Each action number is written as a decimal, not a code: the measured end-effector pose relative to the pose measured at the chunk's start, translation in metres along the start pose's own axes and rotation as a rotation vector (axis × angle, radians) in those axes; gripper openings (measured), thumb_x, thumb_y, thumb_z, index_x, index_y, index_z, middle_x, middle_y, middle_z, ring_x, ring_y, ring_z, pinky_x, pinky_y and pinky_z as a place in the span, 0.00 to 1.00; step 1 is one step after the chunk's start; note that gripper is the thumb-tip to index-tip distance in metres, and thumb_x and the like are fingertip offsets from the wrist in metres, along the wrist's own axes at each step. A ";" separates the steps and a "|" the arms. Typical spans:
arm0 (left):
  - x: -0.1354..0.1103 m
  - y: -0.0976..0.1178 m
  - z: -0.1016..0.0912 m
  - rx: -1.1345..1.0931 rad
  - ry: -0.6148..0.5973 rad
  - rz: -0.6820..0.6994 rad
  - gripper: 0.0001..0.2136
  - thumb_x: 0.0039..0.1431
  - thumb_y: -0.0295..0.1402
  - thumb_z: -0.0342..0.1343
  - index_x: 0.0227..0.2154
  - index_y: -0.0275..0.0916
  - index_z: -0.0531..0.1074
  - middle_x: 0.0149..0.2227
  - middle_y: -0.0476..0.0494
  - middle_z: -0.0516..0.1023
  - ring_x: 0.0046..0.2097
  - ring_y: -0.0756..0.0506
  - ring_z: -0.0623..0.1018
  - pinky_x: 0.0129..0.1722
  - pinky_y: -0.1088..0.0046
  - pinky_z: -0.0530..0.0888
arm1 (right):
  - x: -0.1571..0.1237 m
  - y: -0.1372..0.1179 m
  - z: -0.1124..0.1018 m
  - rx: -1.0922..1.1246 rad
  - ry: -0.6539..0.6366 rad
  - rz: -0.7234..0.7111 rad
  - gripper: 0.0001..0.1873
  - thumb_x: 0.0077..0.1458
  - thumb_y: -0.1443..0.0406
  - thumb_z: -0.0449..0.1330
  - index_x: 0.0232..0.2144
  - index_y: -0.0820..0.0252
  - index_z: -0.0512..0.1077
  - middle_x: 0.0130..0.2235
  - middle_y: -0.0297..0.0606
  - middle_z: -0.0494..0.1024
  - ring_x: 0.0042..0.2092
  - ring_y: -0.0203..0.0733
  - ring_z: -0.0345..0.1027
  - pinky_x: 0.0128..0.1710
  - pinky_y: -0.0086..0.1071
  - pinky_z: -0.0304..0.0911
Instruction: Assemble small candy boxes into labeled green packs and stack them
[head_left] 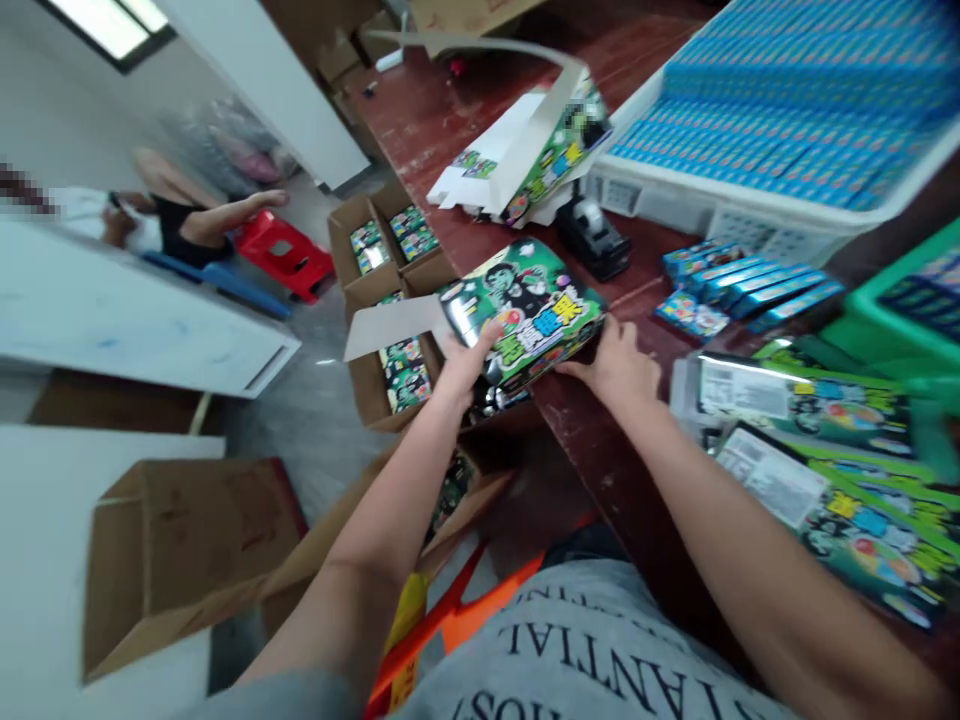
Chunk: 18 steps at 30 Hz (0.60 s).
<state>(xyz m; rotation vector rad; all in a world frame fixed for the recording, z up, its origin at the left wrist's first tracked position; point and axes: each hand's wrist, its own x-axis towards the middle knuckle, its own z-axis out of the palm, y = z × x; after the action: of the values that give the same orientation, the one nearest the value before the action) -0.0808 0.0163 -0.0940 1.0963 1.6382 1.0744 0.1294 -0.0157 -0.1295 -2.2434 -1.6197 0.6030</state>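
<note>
A green and black printed cardboard box [525,305] with colourful lettering is tilted at the table's edge, partly over an open carton. Its white end flap [394,332] sticks out to the left. My left hand [469,370] grips the box's near left side, thumb on the printed top face. At the right end, my right hand [619,368] is around the lower corner, its thumb stretched along the near edge; some fingertips are hidden. Beneath and left of the box, a divided brown carton [360,292] holds several smaller green packs [405,375].
Behind are an open printed box [551,150], a black tape dispenser [592,235] and a white crate [652,205] of blue packs. Blue packets [750,285], flattened green boxes [847,500] and a green bin [892,300] lie right. Another person sits beyond a red stool [281,250].
</note>
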 end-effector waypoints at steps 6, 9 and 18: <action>-0.031 -0.009 -0.080 -0.484 -0.313 -0.472 0.28 0.54 0.51 0.63 0.53 0.37 0.74 0.46 0.37 0.84 0.48 0.36 0.84 0.50 0.53 0.79 | -0.042 -0.043 -0.024 0.091 0.098 -0.316 0.42 0.43 0.36 0.67 0.49 0.57 0.65 0.49 0.49 0.74 0.45 0.60 0.74 0.34 0.42 0.65; -0.040 -0.016 -0.185 -0.423 -0.308 -0.490 0.29 0.56 0.52 0.60 0.54 0.35 0.74 0.46 0.36 0.84 0.49 0.33 0.83 0.52 0.49 0.78 | -0.075 -0.070 -0.020 0.190 -0.059 -0.610 0.29 0.51 0.42 0.67 0.47 0.51 0.67 0.41 0.37 0.77 0.35 0.46 0.74 0.29 0.34 0.61; -0.097 -0.173 -0.409 -0.306 -0.110 -1.180 0.30 0.53 0.55 0.61 0.46 0.31 0.77 0.39 0.28 0.84 0.34 0.31 0.84 0.29 0.54 0.81 | -0.077 -0.024 0.072 0.235 -0.166 -0.601 0.29 0.62 0.47 0.60 0.58 0.54 0.65 0.49 0.42 0.75 0.33 0.39 0.72 0.35 0.37 0.68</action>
<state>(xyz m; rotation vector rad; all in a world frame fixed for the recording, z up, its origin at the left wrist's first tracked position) -0.4814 -0.1934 -0.1361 -0.0984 1.5595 0.4126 0.0524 -0.0808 -0.1684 -1.4632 -2.0489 0.7672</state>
